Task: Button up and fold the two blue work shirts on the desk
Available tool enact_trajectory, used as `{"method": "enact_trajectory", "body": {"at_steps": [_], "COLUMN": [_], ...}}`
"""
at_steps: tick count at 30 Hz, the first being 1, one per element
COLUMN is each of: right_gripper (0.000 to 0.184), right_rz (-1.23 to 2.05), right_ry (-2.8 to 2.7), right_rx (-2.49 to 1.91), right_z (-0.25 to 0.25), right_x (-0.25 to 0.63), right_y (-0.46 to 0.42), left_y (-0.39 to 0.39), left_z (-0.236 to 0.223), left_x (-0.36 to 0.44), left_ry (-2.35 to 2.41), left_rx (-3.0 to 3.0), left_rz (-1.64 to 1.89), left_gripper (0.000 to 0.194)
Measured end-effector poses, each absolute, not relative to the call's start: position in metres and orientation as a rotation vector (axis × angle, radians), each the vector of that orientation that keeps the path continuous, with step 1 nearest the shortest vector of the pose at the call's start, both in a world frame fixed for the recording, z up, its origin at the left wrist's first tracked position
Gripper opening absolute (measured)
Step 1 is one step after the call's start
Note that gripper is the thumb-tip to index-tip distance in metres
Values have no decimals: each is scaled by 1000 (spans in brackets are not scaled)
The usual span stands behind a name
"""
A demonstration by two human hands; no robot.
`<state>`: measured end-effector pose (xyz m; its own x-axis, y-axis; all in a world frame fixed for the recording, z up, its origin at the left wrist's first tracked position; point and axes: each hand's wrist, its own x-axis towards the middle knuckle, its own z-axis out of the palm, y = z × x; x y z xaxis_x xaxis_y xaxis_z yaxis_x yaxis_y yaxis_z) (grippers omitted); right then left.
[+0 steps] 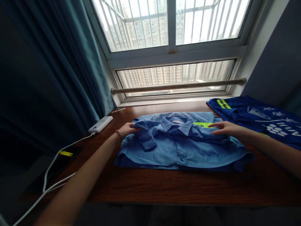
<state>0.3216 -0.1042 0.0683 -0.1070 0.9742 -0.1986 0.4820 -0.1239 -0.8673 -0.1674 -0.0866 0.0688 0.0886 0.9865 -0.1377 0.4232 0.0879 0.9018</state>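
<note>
A light blue collared shirt (181, 150) lies partly folded on the wooden table (164, 185), collar toward the window, with a yellow-green patch near the chest. My left hand (128, 128), a bead bracelet on its wrist, pinches the folded-in left sleeve at the shoulder. My right hand (223, 128) lies flat with fingers stretched out on the shirt's right shoulder, beside the patch.
A dark blue garment (258, 117) with white print and yellow-green stripes lies at the right rear. A white power bank (100, 124) with a white cable (50, 166) sits at the left. Dark teal curtain (47, 69) hangs left; the window (171, 47) and a rail are behind.
</note>
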Motion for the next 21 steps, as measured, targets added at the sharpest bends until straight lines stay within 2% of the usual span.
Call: {"method": "enact_trajectory", "body": {"at_steps": [3, 11, 18, 21], "right_gripper": [36, 29, 13, 18], "right_rz": [1414, 1239, 1331, 1053], "right_ry": [-1503, -1359, -1567, -1639], "right_rx": [-1566, -1528, -1752, -1790], "right_z": [77, 119, 80, 90], "right_x": [319, 362, 369, 372], "right_y": [-101, -130, -197, -214], "left_y": [-88, -137, -207, -223], "left_z": [72, 86, 47, 45], "left_x": [-170, -191, -219, -217], "left_ry": [1456, 1225, 1434, 1439], "left_rx": [1367, 1287, 1468, 1563], "left_rz": [1001, 1270, 842, 818], "left_gripper": [51, 37, 40, 44]}}
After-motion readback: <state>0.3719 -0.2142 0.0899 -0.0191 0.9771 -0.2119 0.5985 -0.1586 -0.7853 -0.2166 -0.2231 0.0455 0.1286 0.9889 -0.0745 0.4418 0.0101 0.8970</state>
